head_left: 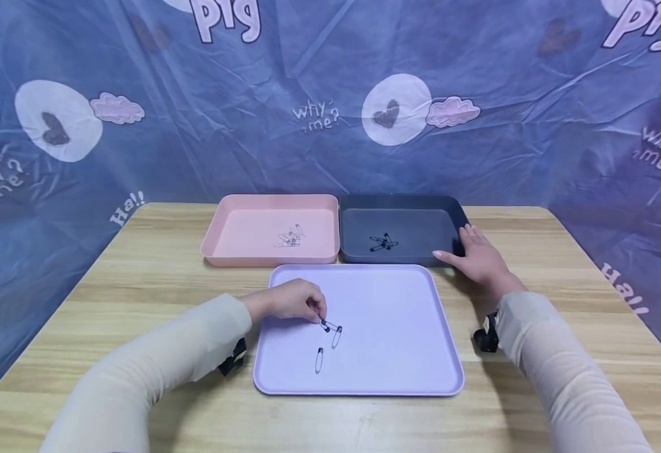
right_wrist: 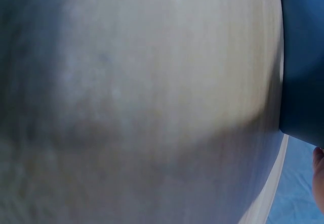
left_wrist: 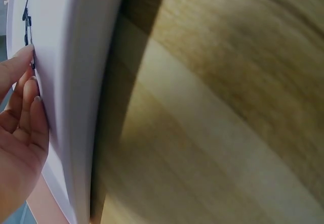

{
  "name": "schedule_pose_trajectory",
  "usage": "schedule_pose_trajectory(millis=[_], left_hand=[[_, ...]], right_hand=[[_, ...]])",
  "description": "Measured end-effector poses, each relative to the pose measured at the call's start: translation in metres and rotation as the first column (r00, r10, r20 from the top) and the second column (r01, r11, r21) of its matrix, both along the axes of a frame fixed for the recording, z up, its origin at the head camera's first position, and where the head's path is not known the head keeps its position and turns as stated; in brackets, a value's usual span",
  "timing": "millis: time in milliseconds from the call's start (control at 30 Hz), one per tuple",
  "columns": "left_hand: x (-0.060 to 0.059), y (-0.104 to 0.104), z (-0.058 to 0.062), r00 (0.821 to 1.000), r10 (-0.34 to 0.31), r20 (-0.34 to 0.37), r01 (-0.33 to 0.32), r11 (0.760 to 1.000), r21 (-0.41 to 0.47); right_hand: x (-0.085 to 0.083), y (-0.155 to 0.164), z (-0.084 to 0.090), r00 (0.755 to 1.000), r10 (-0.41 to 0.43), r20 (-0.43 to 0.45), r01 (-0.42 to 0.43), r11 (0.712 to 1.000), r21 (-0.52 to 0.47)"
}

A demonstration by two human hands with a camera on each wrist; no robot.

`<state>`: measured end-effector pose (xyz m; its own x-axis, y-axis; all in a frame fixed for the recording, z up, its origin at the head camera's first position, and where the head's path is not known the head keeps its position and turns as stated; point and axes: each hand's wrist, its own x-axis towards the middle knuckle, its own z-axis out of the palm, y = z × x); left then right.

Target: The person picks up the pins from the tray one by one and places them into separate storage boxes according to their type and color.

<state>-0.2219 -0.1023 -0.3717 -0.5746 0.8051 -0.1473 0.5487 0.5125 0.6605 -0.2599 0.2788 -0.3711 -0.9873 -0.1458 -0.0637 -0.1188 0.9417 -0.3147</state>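
Over the left part of the lavender tray (head_left: 387, 314), my left hand (head_left: 296, 299) pinches a dark-headed safety pin (head_left: 325, 326) between thumb and fingertips. A second safety pin (head_left: 337, 337) lies right at its end, overlapping it in the head view. Nearer the front of the tray is another safety pin (head_left: 319, 361), lying alone. In the left wrist view the thumb and fingertips (left_wrist: 24, 54) meet on the pin close above the tray's surface. My right hand (head_left: 480, 258) rests at the front right corner of the dark grey tray (head_left: 421, 229), fingers extended along its side and thumb over the front rim.
Several black safety pins (head_left: 384, 242) lie together in the dark tray. Beside it, the pink tray (head_left: 245, 229) holds a small heap of silver safety pins (head_left: 291, 237). All three trays sit on a wooden table (head_left: 155, 277), with a blue printed cloth (head_left: 240, 151) behind.
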Motion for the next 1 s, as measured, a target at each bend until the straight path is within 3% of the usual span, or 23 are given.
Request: schedule_pose_trajectory(millis=[733, 1000], left_hand=[[-0.002, -0.006, 0.014, 0.999, 0.001, 0.044, 0.005, 0.990, -0.139], [-0.008, -0.012, 0.019, 0.994, 0.070, 0.083, -0.060, 0.992, -0.113]], right_hand=[[-0.001, 0.000, 0.002, 1.000, 0.011, 0.028, -0.011, 1.000, -0.007], [-0.002, -0.001, 0.004, 1.000, 0.014, 0.024, -0.013, 1.000, -0.009]])
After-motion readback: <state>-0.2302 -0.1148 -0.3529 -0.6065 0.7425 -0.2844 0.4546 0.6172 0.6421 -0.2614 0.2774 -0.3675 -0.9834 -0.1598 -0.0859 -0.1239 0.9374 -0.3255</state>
